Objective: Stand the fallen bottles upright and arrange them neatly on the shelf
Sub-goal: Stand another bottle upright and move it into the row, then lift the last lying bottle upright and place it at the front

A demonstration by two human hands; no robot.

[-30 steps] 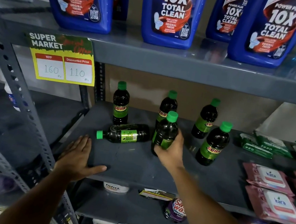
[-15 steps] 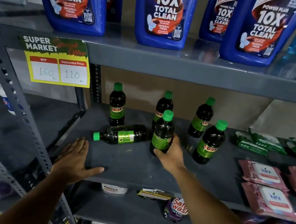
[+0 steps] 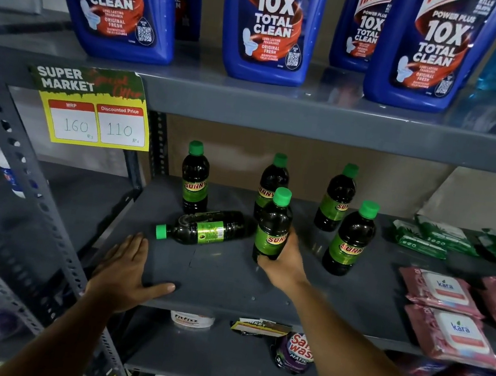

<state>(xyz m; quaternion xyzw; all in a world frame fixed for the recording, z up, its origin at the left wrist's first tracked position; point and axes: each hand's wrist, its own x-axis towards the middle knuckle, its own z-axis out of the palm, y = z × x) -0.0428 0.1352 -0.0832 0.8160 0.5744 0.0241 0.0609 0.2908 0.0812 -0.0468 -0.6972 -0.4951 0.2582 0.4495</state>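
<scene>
Centrally in the frame, the right hand (image 3: 280, 262) is wrapped around the lower body of an upright dark bottle (image 3: 273, 224) with a green cap and a green SUNNY label, its base at the grey shelf (image 3: 226, 281). Just left of it, one fallen bottle (image 3: 205, 229) lies on its side, cap pointing to the left of the frame. The left hand (image 3: 127, 273) lies flat and spread, palm down, on the shelf's front edge at lower left, holding nothing, near the fallen bottle's cap but apart from it. Three more bottles stand in a back row: one at left (image 3: 194, 180), one in the middle (image 3: 272, 180) partly behind the held bottle, one at right (image 3: 337, 198). Another upright bottle (image 3: 350, 238) stands right of the held one. Pink wipe packs (image 3: 443, 291) lie at far right.
</scene>
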